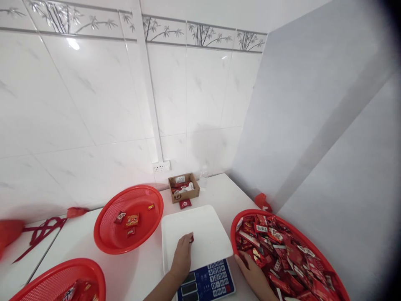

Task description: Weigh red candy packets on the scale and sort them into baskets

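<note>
While the white bench (216,193) carries several vessels along the tiled wall, at its far left there lie a red bundle (10,235), partly cut by the edge of the view, and a dark red ribbon (40,235) in crossed strips. Nearer to the person, a red basket (52,279) is seen only in part, with some red packets inside. Next comes the middle basket (138,192), also red, in which a few small packets (132,220) lie apart from one another.

To the right of it is a scale (216,278), having a white tray (203,219) on top and a blue panel with keys at the near side. The left hand (181,256) is above this tray; its fingers are brought together, and at their tips they hold a small dark red packet (192,239). Behind the tray there is a cardboard box (188,195) with red packets in it, and one wrapped sachet (185,203) lies just before it. A clear bottle (203,179) stands beside the box, near the wall.

Farther right, the right hand (252,274) is at the near-left edge of the large basket (233,230), which is full of red packets. Its thumb and forefinger are slightly parted; whether the other fingers grip something, I cannot tell.
</note>
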`<control>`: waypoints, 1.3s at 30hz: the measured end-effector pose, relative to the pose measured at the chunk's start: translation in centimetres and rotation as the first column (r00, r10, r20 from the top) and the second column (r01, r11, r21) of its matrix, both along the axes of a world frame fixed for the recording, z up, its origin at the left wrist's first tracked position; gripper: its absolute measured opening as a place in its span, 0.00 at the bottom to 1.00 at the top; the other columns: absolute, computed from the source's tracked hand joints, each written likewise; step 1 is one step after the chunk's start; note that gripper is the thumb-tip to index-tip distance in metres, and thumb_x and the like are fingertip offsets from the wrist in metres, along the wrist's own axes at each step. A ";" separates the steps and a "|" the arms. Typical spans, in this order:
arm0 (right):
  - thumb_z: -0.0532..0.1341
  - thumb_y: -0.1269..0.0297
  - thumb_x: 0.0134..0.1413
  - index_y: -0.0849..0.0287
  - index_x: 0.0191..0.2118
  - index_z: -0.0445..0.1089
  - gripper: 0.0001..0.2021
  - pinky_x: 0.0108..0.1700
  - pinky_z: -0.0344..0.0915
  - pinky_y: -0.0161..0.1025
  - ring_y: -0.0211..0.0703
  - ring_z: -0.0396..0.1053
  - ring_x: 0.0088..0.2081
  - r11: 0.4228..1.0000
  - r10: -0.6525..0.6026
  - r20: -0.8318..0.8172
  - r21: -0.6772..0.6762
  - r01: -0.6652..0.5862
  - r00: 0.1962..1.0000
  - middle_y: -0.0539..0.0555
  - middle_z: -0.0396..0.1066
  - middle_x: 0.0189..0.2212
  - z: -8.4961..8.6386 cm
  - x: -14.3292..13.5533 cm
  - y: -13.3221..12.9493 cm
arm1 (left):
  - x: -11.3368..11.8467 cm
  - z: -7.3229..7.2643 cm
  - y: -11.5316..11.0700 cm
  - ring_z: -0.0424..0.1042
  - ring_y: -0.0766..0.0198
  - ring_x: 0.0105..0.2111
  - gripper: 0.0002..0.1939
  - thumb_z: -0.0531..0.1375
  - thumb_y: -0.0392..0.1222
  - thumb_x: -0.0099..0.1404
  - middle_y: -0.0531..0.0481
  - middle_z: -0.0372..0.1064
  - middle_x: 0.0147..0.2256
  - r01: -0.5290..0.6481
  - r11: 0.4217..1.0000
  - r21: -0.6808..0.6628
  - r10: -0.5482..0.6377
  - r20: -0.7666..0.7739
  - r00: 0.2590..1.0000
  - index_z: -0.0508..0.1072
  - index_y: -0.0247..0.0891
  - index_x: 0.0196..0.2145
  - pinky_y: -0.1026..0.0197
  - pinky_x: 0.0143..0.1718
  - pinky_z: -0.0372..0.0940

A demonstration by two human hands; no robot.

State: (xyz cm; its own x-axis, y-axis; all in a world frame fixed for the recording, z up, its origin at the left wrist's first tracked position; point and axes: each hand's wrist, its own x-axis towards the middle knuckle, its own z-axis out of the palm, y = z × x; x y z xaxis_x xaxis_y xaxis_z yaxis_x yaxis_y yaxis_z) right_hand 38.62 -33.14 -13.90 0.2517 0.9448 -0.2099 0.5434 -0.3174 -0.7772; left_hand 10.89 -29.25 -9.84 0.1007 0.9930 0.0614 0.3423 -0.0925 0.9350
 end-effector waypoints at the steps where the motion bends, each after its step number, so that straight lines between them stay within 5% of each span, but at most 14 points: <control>1: 0.48 0.41 0.44 0.61 0.47 0.65 0.32 0.54 0.59 0.44 0.52 0.65 0.52 1.000 0.001 0.001 -0.003 -0.001 1.000 0.62 0.69 0.49 0.1 0.0 0.0 | -0.4 0.0 0.1 0.63 0.58 0.51 0.18 0.51 0.40 0.63 0.43 0.66 0.50 -0.061 0.997 -0.036 0.064 0.076 0.995 0.67 0.38 0.50 0.53 0.57 0.53; 7: 0.49 0.41 0.44 0.61 0.47 0.65 0.32 0.55 0.58 0.44 0.52 0.65 0.52 1.000 0.007 0.002 -0.019 -0.007 1.000 0.63 0.69 0.49 0.2 0.0 0.0 | -4.2 1.9 0.8 0.67 0.59 0.46 0.17 0.60 0.40 0.56 0.45 0.69 0.44 -0.334 0.900 -0.279 0.419 0.350 0.838 0.68 0.39 0.45 0.55 0.52 0.59; 13: 0.49 0.42 0.44 0.61 0.46 0.66 0.31 0.54 0.59 0.44 0.52 0.65 0.52 1.000 -0.002 0.003 -0.007 0.002 1.000 0.62 0.69 0.49 0.2 -0.2 0.0 | -8.9 5.3 1.3 0.69 0.68 0.29 0.12 0.59 0.34 0.57 0.51 0.69 0.32 -0.418 0.756 -0.503 0.650 0.508 0.565 0.67 0.40 0.41 0.61 0.35 0.66; 18: 0.49 0.43 0.45 0.60 0.46 0.66 0.30 0.54 0.59 0.43 0.51 0.66 0.51 1.000 0.014 0.007 0.007 -0.014 1.000 0.61 0.69 0.48 0.6 -0.2 -0.1 | -12.1 7.0 1.6 0.69 0.69 0.24 0.05 0.55 0.30 0.60 0.53 0.68 0.27 -0.439 0.669 -0.599 0.742 0.568 0.357 0.65 0.38 0.32 0.60 0.30 0.69; 27: 0.48 0.43 0.45 0.61 0.47 0.65 0.31 0.55 0.58 0.42 0.50 0.64 0.53 0.999 0.012 0.034 -0.032 -0.011 0.999 0.62 0.68 0.50 0.9 -0.3 0.0 | -14.2 8.6 1.1 0.71 0.66 0.26 0.07 0.52 0.33 0.64 0.49 0.68 0.26 -0.362 0.602 -0.712 0.798 0.558 0.229 0.66 0.34 0.29 0.61 0.28 0.71; 39: 0.50 0.43 0.45 0.59 0.44 0.67 0.28 0.53 0.60 0.44 0.52 0.66 0.50 1.000 -0.005 0.012 0.022 0.005 1.000 0.61 0.70 0.47 0.6 -0.2 0.0 | -15.1 8.0 1.5 0.71 0.66 0.28 0.08 0.51 0.32 0.65 0.49 0.67 0.28 -0.347 0.604 -0.717 0.792 0.590 0.159 0.65 0.34 0.29 0.63 0.28 0.71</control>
State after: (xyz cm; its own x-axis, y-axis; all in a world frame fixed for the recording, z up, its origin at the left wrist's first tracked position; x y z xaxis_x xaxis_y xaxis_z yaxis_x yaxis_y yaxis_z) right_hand 38.38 -33.12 -13.26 0.2588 0.9479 -0.1859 0.5509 -0.3030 -0.7776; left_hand -4.25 -27.77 -1.79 -0.3854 0.6743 -0.6299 -0.7774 0.1304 0.6153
